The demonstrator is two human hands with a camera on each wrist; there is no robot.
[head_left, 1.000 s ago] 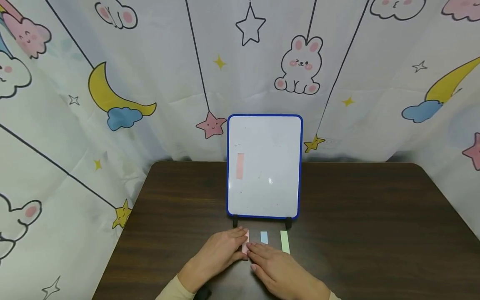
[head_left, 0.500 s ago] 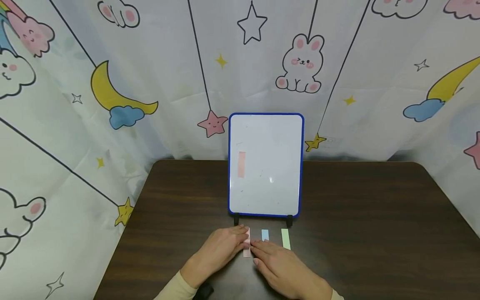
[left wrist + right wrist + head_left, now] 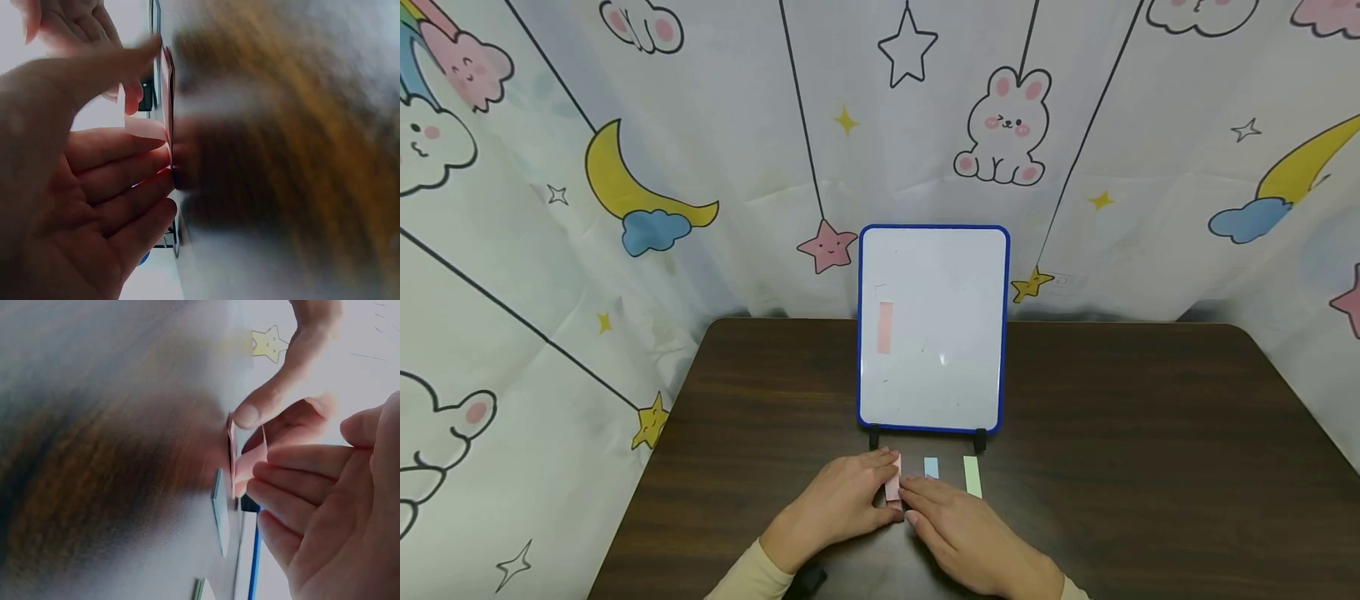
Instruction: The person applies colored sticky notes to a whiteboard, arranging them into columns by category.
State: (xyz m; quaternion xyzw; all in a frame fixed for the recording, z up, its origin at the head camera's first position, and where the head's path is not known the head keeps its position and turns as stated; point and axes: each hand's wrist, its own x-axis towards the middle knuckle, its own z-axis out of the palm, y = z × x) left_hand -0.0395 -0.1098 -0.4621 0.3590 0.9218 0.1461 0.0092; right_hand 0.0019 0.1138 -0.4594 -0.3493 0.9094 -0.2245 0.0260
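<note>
A pad of narrow pink sticky notes (image 3: 893, 505) lies in front of the whiteboard (image 3: 932, 333). Its top strip (image 3: 251, 459) stands lifted and bent away from the pad in the right wrist view. My left hand (image 3: 835, 500) holds the pad, thumb at its near end and fingers around the far end. Straight fingers of my right hand (image 3: 966, 533) touch the lifted strip from the right, the thumb standing apart from them. A blue sticky note pad (image 3: 931, 467) is partly hidden behind the right hand. Farther right lies a green one (image 3: 972, 477).
Black feet (image 3: 980, 440) support the blue-framed whiteboard, which bears one pink strip (image 3: 884, 327) on its left side. The dark wooden table (image 3: 1135, 433) extends to both sides. A patterned curtain (image 3: 760, 158) hangs behind. Something black (image 3: 807, 581) shows beneath the left sleeve.
My left thumb has shifted down to the pad's near end, and the top strip's near end now stands off the pad. The right hand stays nearly in place; the head view has shifted slightly.
</note>
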